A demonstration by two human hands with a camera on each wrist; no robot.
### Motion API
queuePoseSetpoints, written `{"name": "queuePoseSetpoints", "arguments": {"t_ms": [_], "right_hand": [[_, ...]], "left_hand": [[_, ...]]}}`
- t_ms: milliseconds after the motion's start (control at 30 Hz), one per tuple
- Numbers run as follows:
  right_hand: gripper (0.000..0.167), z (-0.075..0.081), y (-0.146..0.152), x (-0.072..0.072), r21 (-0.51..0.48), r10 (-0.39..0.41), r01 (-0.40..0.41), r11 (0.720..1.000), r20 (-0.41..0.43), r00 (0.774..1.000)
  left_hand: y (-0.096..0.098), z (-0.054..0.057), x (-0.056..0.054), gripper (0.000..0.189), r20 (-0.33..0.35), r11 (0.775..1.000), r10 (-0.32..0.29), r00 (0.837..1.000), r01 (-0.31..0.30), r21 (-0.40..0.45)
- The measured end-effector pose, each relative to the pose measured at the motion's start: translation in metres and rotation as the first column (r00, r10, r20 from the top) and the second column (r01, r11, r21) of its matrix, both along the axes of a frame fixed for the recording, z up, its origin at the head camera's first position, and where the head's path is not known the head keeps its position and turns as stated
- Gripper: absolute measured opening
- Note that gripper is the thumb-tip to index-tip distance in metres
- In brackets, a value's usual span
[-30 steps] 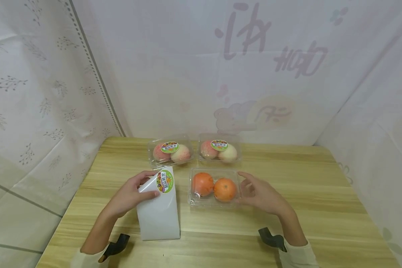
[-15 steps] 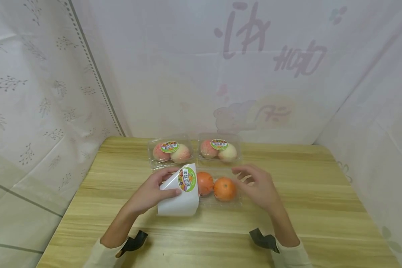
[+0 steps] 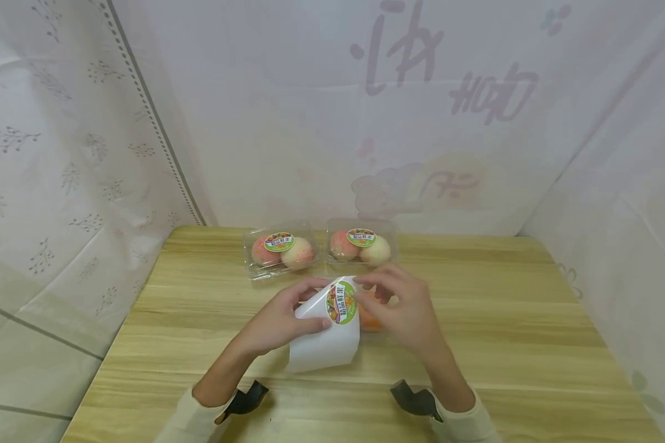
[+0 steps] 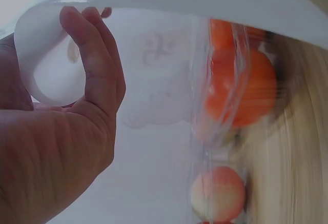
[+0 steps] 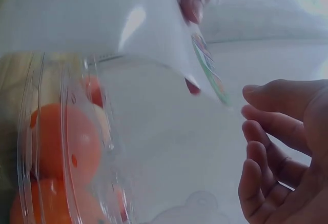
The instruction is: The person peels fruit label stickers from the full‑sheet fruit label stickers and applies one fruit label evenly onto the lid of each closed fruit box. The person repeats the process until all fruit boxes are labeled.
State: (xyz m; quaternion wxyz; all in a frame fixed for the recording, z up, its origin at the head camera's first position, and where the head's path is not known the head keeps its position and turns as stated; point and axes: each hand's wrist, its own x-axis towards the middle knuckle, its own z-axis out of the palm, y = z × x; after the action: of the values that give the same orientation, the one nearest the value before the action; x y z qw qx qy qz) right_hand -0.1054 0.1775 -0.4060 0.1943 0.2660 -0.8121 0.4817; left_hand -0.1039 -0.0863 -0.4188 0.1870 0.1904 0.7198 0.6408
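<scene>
My left hand [image 3: 277, 319] grips a white backing sheet [image 3: 324, 352], bent into a curl between thumb and fingers. An oval green-rimmed fruit sticker [image 3: 340, 302] lies at the sheet's upper corner, its edge sticking out past the paper in the right wrist view. Close to that edge is my right hand [image 3: 403, 311], thumb and fingers loosely bent. A small gap separates its fingertips from the sticker [image 5: 209, 67] in the right wrist view. Below the sheet sits a clear plastic box [image 5: 65, 90] with two orange fruits [image 5: 77, 144], mostly hidden in the head view.
Two clear boxes stand farther back, the left one [image 3: 255, 274] and the right one [image 3: 394, 249]. Each holds two pinkish peaches and bears an oval sticker on its lid. The wooden table [image 3: 532, 344] meets patterned cloth at the back and sides.
My left hand has carried the sheet to the right, over the box of orange fruits. My right hand has left that box's side and risen leftward to the sticker's edge.
</scene>
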Motion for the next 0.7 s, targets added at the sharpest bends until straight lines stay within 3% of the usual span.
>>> {"name": "queuePoseSetpoints", "arguments": {"t_ms": [400, 700], "right_hand": [[0.026, 0.003, -0.010, 0.004, 0.009, -0.035, 0.035, 0.999, -0.019, 0.999], [0.026, 0.000, -0.010, 0.004, 0.005, -0.027, 0.027, 1.000, -0.027, 0.999]], "left_hand": [[0.012, 0.003, 0.004, 0.056, -0.047, 0.995, -0.080, 0.996, 0.082, 0.058], [0.014, 0.003, 0.006, 0.055, -0.018, 0.979, -0.115, 0.993, 0.117, 0.168]]}}
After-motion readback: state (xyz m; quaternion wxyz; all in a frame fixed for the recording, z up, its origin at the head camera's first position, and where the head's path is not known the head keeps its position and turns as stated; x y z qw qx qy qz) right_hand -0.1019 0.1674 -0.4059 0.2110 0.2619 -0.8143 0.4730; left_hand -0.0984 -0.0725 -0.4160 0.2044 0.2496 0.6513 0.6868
